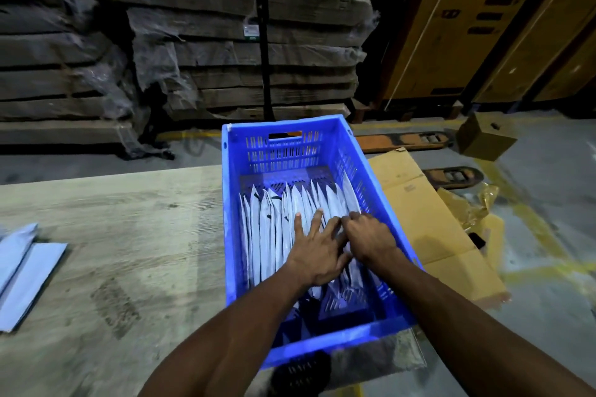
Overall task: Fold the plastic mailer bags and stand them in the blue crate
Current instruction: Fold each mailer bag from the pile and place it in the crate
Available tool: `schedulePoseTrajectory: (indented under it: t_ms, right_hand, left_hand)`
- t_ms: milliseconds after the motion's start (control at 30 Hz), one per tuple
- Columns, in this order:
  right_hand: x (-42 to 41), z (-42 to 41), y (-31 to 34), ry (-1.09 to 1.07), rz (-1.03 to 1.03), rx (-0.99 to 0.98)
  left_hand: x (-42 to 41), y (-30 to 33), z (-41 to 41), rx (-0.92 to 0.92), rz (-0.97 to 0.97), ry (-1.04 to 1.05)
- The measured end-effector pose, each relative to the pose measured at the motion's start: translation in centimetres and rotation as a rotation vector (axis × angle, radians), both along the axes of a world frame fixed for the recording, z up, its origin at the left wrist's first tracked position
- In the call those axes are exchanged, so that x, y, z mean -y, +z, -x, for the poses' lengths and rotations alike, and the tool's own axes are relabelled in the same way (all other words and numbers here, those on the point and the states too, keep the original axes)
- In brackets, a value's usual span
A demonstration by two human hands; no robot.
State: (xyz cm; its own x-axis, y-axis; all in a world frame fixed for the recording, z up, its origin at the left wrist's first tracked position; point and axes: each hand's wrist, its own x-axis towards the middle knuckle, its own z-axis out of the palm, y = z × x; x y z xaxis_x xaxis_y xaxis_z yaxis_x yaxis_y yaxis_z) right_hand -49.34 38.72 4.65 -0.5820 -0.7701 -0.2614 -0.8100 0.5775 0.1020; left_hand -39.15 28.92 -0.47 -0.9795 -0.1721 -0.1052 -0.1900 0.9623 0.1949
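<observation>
The blue crate [280,135] stands on the wooden table's right end. Several folded white mailer bags [267,229] stand on edge in a row inside it. My left hand [317,251] lies flat with spread fingers on the tops of the bags near the row's right side. Beside it, my right hand [366,237] reaches into the crate with curled fingers tucked among the rightmost bags; what they hold is hidden. A few unfolded mailer bags [22,271] lie flat at the table's left edge.
The wooden table [129,235] runs left of the crate. Flattened cardboard [429,219] lies on the floor to the right, with a small box [483,137] and pallet-jack forks [403,140] behind. Wrapped cardboard stacks [193,42] rise at the back.
</observation>
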Motion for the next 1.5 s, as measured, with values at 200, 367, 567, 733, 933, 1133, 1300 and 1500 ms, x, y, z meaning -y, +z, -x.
schedulePoseTrajectory:
  t_ms: [200,367,567,733,933,1133,1300,1500]
  right_hand:
    - [0.7,0.6,-1.3,0.045,-0.025,-0.009]
    - [1.3,0.2,-1.0,-0.011,-0.020,-0.008]
    - [1.3,-0.7,-2.1,0.100,0.149,-0.060]
    - [0.4,0.0,-2.0,0.088,0.110,-0.025]
    - [5.6,-1.0,1.2,0.209,0.511,-0.136]
    - [14.0,-5.6,5.3,0.403,0.710,-0.110]
    - [20.3,-10.9,6.5,0.551,0.680,-0.101]
    - [27.5,-20.7,3.8,0.649,0.581,0.039]
  left_hand:
    - [0.4,-0.7,-2.1,-0.026,0.038,0.170]
    - [0.0,-0.3,-3.3,0.018,0.074,0.283]
    - [-1.2,-1.0,-2.5,0.032,-0.034,0.311]
    - [-1.2,0.4,-2.4,0.011,-0.052,0.312]
    - [3.8,4.0,-3.8,-0.231,0.196,0.400]
    - [11.5,8.4,-8.7,-0.273,0.346,0.559]
    - [16.8,9.3,-15.4,-0.281,0.416,0.675]
    - [21.8,4.9,-25.6,-0.264,0.365,0.791]
